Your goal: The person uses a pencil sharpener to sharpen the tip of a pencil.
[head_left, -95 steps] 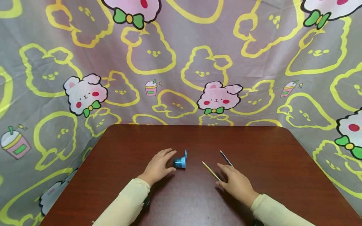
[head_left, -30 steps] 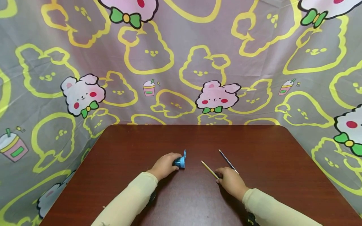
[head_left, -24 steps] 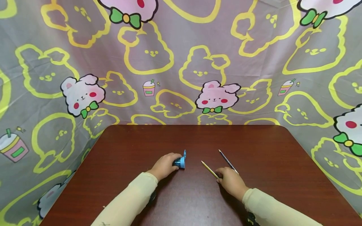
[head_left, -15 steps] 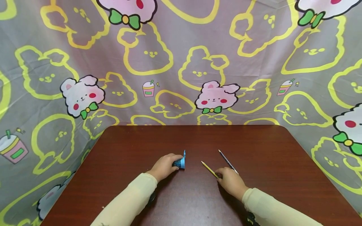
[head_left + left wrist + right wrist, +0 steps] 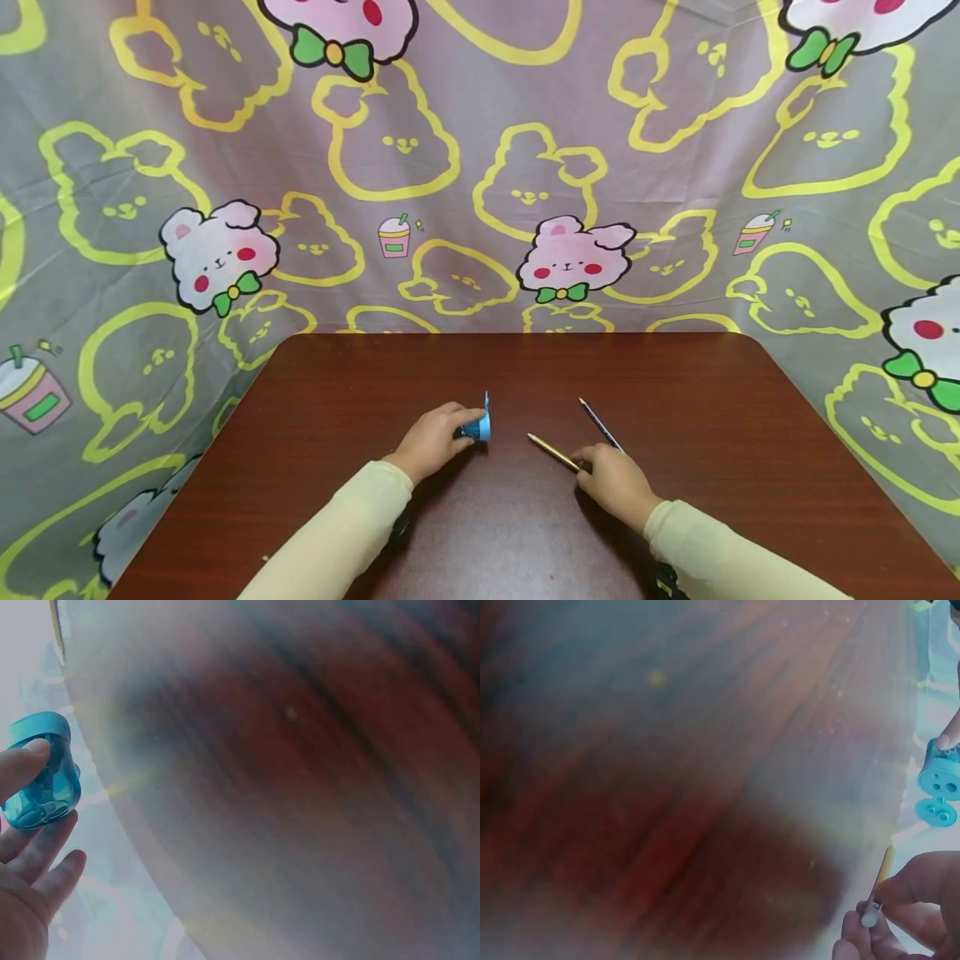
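Observation:
My left hand (image 5: 431, 442) grips a translucent blue pencil sharpener (image 5: 482, 428), thumb on one side and fingers on the other. Its flip lid stands open, and the right wrist view shows the holes in the face of the sharpener (image 5: 939, 780). To the right, my right hand (image 5: 617, 482) pinches a yellow pencil (image 5: 551, 450) near its rear end between thumb and fingers. The pencil's sharpened tip points left toward the sharpener, with a gap between them. Just beyond the right hand a dark-patterned pencil (image 5: 598, 423) lies on the table, its rear end hidden by that hand.
The brown wooden table (image 5: 375, 375) has rounded far corners. A grey curtain (image 5: 465, 167) with yellow outlines and cartoon rabbits hangs behind it and at both sides.
Both hands, open at first, have closed on the sharpener and the yellow pencil. Lately the sharpener has risen slightly, and the yellow pencil's tip has swung a little left and nearer.

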The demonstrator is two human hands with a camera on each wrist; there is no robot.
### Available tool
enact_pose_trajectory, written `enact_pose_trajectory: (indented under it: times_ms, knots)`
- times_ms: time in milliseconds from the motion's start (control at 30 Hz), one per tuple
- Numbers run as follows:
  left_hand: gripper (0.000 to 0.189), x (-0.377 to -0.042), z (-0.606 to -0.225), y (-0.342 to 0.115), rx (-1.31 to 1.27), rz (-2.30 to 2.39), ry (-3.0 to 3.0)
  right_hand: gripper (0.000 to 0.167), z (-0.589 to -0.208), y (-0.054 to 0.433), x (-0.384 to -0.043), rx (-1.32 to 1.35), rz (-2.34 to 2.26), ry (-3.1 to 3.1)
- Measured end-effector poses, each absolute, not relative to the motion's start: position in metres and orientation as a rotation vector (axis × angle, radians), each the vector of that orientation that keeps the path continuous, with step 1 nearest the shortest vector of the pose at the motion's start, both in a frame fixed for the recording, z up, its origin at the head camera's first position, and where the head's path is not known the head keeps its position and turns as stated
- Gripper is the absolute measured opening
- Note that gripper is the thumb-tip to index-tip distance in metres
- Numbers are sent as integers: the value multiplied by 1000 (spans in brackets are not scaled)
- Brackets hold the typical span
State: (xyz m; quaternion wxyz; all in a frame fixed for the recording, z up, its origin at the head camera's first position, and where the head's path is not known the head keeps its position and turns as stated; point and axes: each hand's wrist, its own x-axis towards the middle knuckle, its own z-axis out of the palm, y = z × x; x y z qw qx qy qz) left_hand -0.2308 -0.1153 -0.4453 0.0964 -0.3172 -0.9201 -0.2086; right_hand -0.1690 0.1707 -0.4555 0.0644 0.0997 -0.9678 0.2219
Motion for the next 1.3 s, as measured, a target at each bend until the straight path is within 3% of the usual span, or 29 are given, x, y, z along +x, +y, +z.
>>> enact_pose_trajectory:
  times_ms: [1300]
  knots:
    - [46, -213, -431, -122, -955, -761, -2311, 13, -427, 198, -178, 361, 958, -2646]
